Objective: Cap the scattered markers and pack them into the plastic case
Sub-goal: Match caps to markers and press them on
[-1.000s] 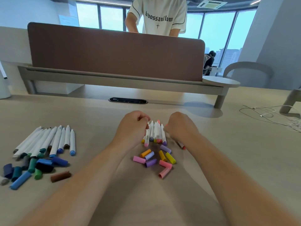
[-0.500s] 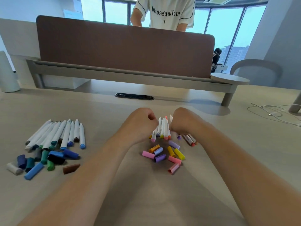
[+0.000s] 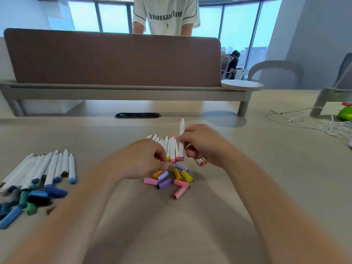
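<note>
Right hand (image 3: 203,145): fingers (image 3: 187,139) curl tight around a white marker (image 3: 182,130), purple tip down. Its back end stands above the row of markers (image 3: 169,147) that lies uncapped on the bench (image 3: 266,178) just beside it.

Left hand (image 3: 141,159): fingers (image 3: 159,155) are bent, tips close together, at the near ends of that row, just above the loose pastel caps (image 3: 167,181). Cannot tell whether they pinch anything.

Second group of markers (image 3: 51,168) with blue and green caps (image 3: 38,195) lies well apart to the left.

R hand (image 3: 202,145) has pulled purple marker (image 3: 182,143) up from row (image 3: 168,147).
</note>
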Available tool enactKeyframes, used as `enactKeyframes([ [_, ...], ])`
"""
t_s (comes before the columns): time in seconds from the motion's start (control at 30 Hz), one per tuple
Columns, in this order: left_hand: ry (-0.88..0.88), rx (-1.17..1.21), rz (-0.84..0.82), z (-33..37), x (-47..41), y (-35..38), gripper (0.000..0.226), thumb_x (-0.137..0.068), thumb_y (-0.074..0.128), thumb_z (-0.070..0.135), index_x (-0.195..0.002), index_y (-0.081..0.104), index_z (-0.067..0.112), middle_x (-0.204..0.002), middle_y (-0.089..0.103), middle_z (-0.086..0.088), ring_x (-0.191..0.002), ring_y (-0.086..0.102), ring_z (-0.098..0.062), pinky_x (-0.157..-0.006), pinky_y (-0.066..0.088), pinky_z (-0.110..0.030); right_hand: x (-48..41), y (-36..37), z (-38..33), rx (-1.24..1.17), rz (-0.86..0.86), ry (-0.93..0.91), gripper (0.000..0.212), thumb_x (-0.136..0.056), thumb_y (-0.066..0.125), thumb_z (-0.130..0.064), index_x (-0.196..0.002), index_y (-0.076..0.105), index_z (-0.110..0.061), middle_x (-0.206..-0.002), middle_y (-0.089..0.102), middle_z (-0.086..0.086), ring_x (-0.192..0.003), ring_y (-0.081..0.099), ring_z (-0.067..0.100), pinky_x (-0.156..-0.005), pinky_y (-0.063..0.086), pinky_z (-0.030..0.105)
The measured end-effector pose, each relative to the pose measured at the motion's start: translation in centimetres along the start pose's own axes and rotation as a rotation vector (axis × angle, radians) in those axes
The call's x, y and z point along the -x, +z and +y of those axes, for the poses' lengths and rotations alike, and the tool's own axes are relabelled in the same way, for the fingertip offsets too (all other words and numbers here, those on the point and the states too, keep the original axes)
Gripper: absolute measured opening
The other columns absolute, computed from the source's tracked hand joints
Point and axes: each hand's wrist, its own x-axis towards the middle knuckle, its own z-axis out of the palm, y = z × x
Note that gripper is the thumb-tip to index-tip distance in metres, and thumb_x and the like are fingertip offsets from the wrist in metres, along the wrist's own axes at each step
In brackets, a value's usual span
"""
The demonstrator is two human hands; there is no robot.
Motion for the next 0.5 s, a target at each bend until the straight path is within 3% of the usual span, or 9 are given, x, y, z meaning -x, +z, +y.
enactKeyframes([
  [0.3,0.026,-0.035,-0.086,0.6,0.17,0.21,0.009,-0.088,0.068,0.028,-0.08,0.066,0.025,-0.062,0.051,0.011,-0.057,0.046,-0.003,-0.051,0.028,-0.018,-0.17,0.2,0.15,0.014,-0.011,-0.012,0.009,-0.091,0.053,-0.008,-0.084,0.055,-0.003,-0.061,0.048,0.011,-0.039,0.038,0.012,-0.04,0.028,0.022],
  [0.5,0.005,-0.078,-0.011,0.38,-0.03,-0.01,0.01,-0.09,0.064,0.032,-0.093,0.07,0.024,-0.071,0.052,0.016,-0.066,0.048,0.001,-0.051,0.027,-0.012,-0.55,0.28,0.66,0.068,0.007,-0.015,0.013,-0.09,0.054,-0.014,-0.088,0.059,-0.003,-0.065,0.049,0.012,-0.046,0.039,0.015,-0.05,0.033,0.03],
])
